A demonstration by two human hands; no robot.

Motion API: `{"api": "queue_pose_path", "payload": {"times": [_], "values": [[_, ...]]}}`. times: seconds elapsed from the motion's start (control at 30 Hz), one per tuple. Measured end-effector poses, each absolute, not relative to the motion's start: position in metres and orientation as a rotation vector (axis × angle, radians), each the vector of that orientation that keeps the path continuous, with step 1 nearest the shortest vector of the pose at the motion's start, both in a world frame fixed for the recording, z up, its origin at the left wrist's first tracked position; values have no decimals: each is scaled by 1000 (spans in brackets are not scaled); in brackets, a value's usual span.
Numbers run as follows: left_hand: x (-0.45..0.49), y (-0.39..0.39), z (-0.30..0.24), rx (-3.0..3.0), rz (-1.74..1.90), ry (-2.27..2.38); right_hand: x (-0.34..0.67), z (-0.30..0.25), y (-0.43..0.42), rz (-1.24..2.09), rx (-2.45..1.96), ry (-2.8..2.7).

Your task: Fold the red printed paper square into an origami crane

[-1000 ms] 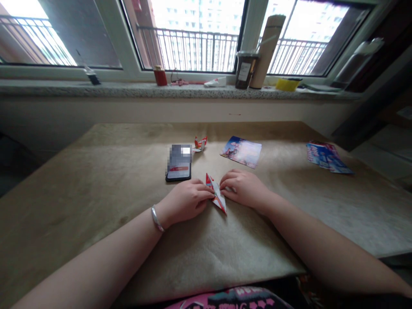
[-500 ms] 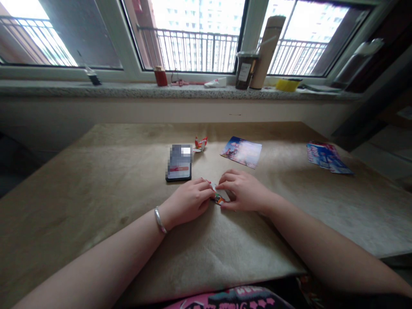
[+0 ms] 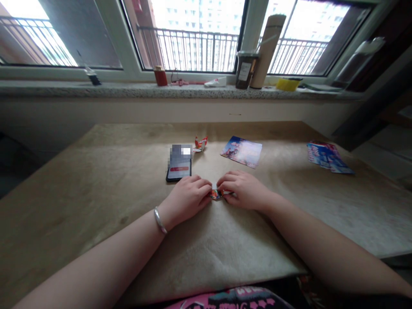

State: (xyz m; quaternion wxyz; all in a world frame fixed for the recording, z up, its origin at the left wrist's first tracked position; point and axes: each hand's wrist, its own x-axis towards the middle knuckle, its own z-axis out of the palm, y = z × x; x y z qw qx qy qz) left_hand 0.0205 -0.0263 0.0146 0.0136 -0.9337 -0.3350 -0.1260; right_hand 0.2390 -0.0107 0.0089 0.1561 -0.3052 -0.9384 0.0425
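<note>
A person's left hand (image 3: 188, 198) and right hand (image 3: 243, 190) meet low on a tan table (image 3: 96, 180), fingertips of both pinching a small folded paper piece (image 3: 216, 194) between them. Just beyond lie a phone (image 3: 179, 163), a finished folded figure (image 3: 200, 143) and a picture card (image 3: 242, 151).

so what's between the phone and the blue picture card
Only bare table in the head view; the small folded paper sits just behind the gap between phone and card.

A home, likely a high-rise flat: a paper-covered counter (image 3: 96, 180) stands under a stone windowsill (image 3: 96, 89) cluttered with jars (image 3: 243, 71), with apartment towers beyond the balcony railing (image 3: 193, 50).
</note>
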Motion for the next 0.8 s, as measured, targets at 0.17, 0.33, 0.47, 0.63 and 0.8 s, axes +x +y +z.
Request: {"api": "queue_pose_path", "payload": {"times": [0.17, 0.33, 0.47, 0.63, 0.8], "values": [[22, -25, 13, -2917, -387, -1017, 237, 12, -13, 84, -863, -2740], [22, -26, 12, -2919, -359, -1017, 235, 13, -16, 37, -834, -2739], [22, -26, 14, -2898, -333, -993, 230, 11, -18, 23, -771, -2752], [23, -27, 15, -2864, -306, -923, 227, 9, -19, -15, -765, -2756], [25, -28, 14, -2809, -255, -887, 228, 9, -20, -78, -816, -2781]]}}
